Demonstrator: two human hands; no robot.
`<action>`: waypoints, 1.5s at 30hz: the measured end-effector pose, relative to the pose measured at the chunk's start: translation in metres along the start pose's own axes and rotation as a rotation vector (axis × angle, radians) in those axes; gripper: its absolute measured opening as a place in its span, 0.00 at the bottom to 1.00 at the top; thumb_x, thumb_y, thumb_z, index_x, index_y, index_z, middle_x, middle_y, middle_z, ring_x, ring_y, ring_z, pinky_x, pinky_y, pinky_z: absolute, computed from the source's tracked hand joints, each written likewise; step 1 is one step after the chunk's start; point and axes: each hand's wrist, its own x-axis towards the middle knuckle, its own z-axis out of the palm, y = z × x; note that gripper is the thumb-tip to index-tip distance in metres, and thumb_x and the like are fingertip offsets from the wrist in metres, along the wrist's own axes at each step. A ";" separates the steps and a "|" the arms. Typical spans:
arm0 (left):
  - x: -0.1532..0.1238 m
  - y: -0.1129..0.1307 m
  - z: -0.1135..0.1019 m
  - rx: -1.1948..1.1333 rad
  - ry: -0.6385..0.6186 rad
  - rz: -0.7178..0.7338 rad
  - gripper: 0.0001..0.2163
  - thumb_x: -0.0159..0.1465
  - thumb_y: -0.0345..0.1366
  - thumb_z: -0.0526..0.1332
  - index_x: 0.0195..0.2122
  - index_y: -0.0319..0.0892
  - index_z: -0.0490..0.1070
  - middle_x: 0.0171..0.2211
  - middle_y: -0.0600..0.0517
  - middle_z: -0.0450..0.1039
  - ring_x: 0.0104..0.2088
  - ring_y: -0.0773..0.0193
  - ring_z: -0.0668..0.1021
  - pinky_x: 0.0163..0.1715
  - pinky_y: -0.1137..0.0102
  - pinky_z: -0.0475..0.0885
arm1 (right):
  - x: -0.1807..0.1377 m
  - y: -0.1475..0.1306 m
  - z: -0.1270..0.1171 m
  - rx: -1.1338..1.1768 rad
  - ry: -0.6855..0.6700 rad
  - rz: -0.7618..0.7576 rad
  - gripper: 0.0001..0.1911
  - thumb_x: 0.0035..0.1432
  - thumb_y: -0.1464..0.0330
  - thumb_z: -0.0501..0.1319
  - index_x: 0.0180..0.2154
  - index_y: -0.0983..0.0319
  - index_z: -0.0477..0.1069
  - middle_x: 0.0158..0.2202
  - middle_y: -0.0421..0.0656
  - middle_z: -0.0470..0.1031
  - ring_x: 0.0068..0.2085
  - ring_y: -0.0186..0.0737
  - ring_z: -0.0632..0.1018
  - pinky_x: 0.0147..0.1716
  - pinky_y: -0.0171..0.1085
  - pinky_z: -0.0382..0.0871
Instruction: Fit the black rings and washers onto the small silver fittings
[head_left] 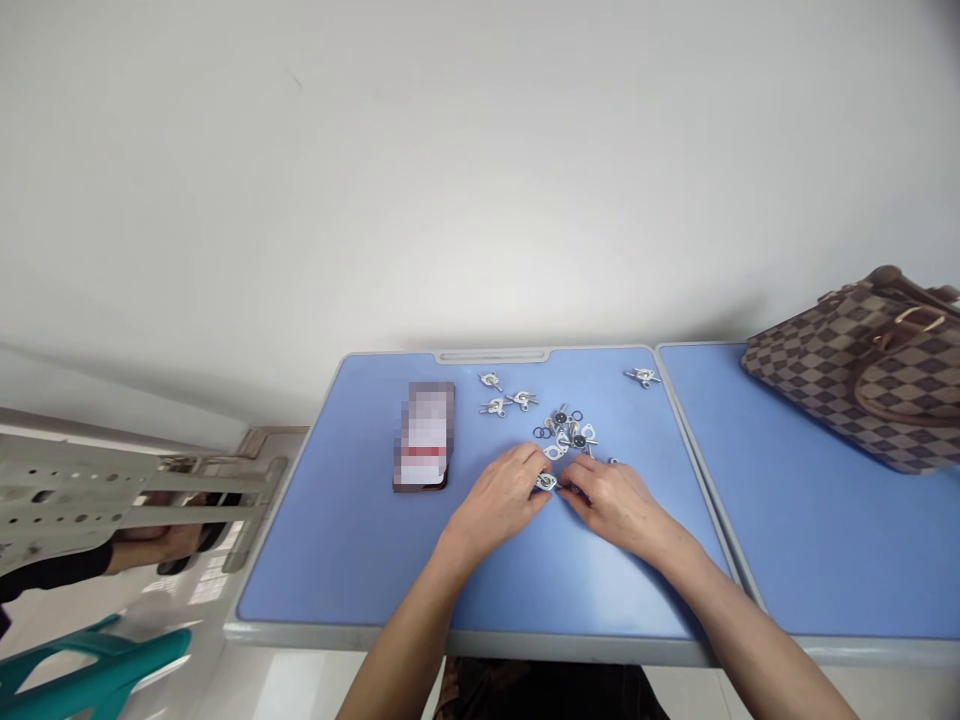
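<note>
**Both hands together on a small metal fitting [547,482], mid blue table [337,560]**
The left hand [499,497] and right hand [619,505] meet, their fingers closed on it, just before a heap of metal fittings [564,432] and dark rings [541,433]. Four more fittings lie toward the far edge; a pixelated phone [424,437] sits left of them.

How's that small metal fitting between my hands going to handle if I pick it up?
The small metal fitting looks stiff, so it probably won't flex. Its flat plate shape suggests it will lie still rather than roll. On the smooth-looking blue tabletop it may skid when pushed, and being metal it may feel fairly heavy for its size.
</note>
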 end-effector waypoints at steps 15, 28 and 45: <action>0.002 0.006 0.003 0.113 0.010 -0.031 0.02 0.63 0.29 0.54 0.35 0.42 0.65 0.38 0.51 0.68 0.39 0.61 0.73 0.38 0.67 0.69 | 0.000 -0.005 0.007 -0.021 0.007 0.091 0.05 0.59 0.72 0.56 0.31 0.62 0.68 0.30 0.41 0.74 0.27 0.36 0.74 0.23 0.35 0.52; 0.001 0.009 0.005 0.170 0.025 -0.041 0.02 0.64 0.29 0.55 0.35 0.42 0.64 0.37 0.51 0.68 0.38 0.61 0.72 0.38 0.66 0.68 | 0.001 -0.008 0.011 0.043 0.032 0.191 0.05 0.56 0.71 0.57 0.27 0.61 0.66 0.27 0.40 0.74 0.26 0.36 0.74 0.25 0.35 0.54; 0.001 0.009 0.004 0.127 -0.007 -0.058 0.04 0.62 0.27 0.54 0.35 0.42 0.65 0.38 0.51 0.68 0.39 0.61 0.73 0.37 0.68 0.68 | 0.001 0.000 -0.009 0.392 0.094 0.069 0.06 0.61 0.73 0.55 0.35 0.59 0.70 0.35 0.40 0.75 0.34 0.35 0.75 0.33 0.34 0.66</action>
